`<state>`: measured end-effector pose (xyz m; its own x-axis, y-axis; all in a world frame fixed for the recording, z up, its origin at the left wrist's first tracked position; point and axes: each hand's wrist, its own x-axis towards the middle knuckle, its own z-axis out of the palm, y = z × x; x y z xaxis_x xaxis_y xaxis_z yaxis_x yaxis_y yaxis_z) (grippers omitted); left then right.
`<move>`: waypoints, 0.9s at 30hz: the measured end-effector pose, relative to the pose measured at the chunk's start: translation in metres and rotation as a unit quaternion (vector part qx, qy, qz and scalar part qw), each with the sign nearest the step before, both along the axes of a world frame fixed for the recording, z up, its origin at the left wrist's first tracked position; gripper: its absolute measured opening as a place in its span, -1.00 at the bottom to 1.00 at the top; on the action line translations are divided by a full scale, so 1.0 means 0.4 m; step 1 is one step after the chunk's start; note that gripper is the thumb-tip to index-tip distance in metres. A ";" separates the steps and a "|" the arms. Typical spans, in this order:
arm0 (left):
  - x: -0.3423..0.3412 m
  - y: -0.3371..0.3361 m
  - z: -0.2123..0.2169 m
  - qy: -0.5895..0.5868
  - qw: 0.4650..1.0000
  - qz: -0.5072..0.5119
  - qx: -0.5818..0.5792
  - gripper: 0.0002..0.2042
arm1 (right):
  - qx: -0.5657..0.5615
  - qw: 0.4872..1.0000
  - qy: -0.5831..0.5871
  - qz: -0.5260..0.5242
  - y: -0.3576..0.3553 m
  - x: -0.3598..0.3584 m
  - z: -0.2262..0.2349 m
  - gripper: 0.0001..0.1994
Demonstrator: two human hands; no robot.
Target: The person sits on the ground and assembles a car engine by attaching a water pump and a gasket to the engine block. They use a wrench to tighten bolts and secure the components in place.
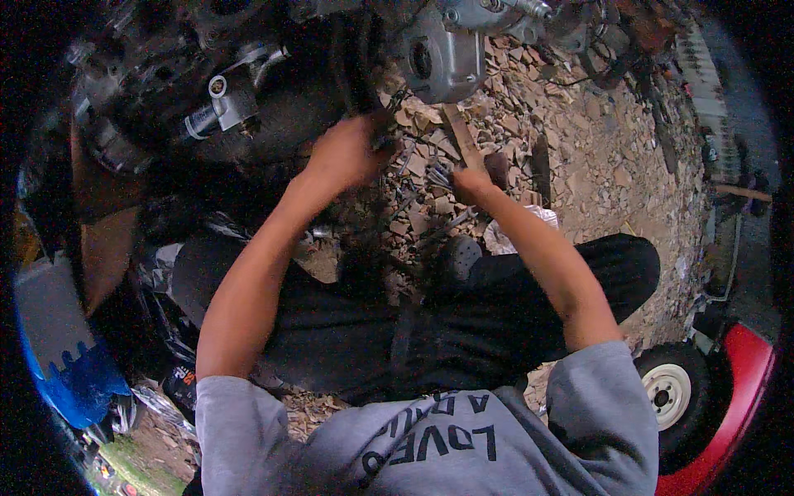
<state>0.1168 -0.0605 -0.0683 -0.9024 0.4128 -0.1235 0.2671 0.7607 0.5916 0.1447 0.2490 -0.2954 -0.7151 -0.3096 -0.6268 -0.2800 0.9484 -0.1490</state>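
Observation:
My left hand (351, 153) reaches forward to the lower edge of a dark engine-like assembly (289, 116). Its fingers are blurred and partly lost in shadow, so I cannot tell what they touch. My right hand (473, 185) is low over the stony ground, fingers closed around a few slim silver metal pieces (440, 172) whose kind I cannot make out. Just beyond it lies a flat wooden strip (463, 136), with a dark lump beside its near end. A grey metal housing (451, 62) hangs above the strip.
A silver cylindrical part (219, 116) is fixed on the machinery at left. Broken stone chips (579, 165) cover the ground. Crumpled foil-like wrapping (525, 227) lies by my right forearm. A wheel (666, 397) and red panel (744, 388) stand at right, a blue object (70, 355) at left.

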 end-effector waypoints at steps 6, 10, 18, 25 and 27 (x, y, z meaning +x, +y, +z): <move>0.105 -0.086 -0.138 -0.043 0.996 -0.023 -0.070 -0.60 | -0.005 0.998 -0.055 0.019 -0.085 0.095 -0.027 -0.79; 0.129 -0.094 -0.166 -0.039 0.990 -0.046 -0.125 -0.61 | -0.061 0.996 0.004 -0.070 -0.069 0.127 -0.110 -0.78; 0.147 -0.079 -0.150 -0.048 0.978 -0.078 -0.188 -0.67 | -0.021 0.951 0.162 -0.262 0.024 0.084 -0.070 -0.81; 0.161 -0.091 -0.184 -0.016 0.976 -0.105 -0.191 -0.68 | 0.056 0.965 0.146 -0.209 0.059 0.113 -0.086 -0.79; 0.164 -0.095 -0.184 -0.009 0.977 -0.107 -0.182 -0.68 | 0.069 0.966 0.145 -0.201 0.045 0.113 -0.081 -0.77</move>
